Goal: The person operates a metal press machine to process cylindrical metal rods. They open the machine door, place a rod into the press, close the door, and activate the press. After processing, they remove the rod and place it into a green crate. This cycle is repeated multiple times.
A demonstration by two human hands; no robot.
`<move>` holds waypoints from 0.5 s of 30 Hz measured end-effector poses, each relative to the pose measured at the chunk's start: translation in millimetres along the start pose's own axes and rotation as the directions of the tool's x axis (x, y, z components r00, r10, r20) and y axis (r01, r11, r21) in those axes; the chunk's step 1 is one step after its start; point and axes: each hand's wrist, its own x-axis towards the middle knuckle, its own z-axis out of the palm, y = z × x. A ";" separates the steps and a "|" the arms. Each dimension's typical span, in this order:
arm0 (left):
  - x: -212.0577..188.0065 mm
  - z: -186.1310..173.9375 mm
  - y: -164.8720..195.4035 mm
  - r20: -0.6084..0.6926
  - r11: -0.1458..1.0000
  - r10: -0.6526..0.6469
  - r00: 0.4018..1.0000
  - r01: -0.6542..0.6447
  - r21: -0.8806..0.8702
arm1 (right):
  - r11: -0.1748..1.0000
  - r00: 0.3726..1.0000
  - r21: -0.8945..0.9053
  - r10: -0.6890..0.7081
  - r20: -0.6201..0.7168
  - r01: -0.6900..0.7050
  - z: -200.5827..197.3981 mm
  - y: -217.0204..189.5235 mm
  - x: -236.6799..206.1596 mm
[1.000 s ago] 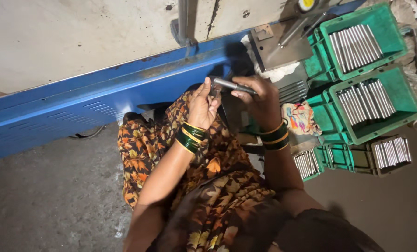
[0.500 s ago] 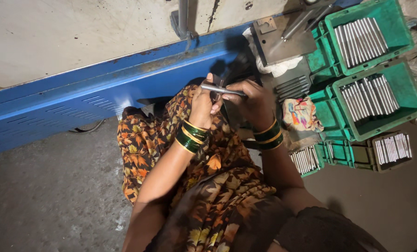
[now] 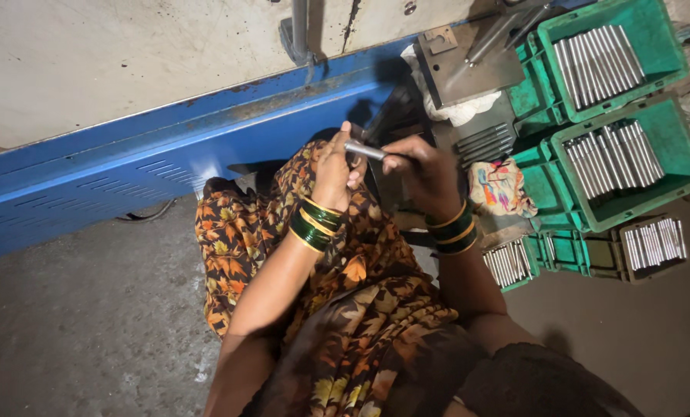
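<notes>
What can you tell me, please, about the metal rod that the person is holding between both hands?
The metal rod is a short, slim, straight cylinder, grey and shiny like bare steel. It lies nearly level, tilted slightly down to the right, above the person's lap and in front of the blue machine base. The left hand grips its left end with thumb and fingers; the right hand pinches its right end, so only the middle stretch shows. It looks like the rods stacked in the green trays at the right.
</notes>
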 end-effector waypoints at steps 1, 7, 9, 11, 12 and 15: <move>-0.7 1.4 -0.5 0.012 1.000 -0.001 1.000 0.001 -0.009 | 0.999 1.000 -0.047 -0.016 0.011 0.017 1.7 -1.4 0.9; -8.9 1.8 -0.8 0.214 0.992 0.066 0.975 -0.087 0.092 | 0.990 0.987 0.028 0.134 0.093 -0.137 5.9 -3.9 2.7; -9.5 1.8 0.4 0.227 0.991 0.053 0.972 -0.079 0.106 | 0.985 0.982 0.045 0.158 0.106 -0.164 5.1 -4.2 2.8; -8.9 2.6 0.4 0.226 0.991 0.033 0.974 -0.060 0.115 | 0.987 0.980 0.026 0.152 0.126 -0.157 3.3 -4.7 3.3; -8.7 3.0 -0.3 0.216 0.992 0.020 0.976 -0.046 0.118 | 0.991 0.981 0.001 0.134 0.140 -0.135 1.8 -5.1 4.0; -7.4 4.2 -6.0 0.185 0.986 0.003 0.983 -0.033 0.161 | 0.996 0.981 -0.015 0.094 0.173 -0.092 -1.5 -6.1 3.0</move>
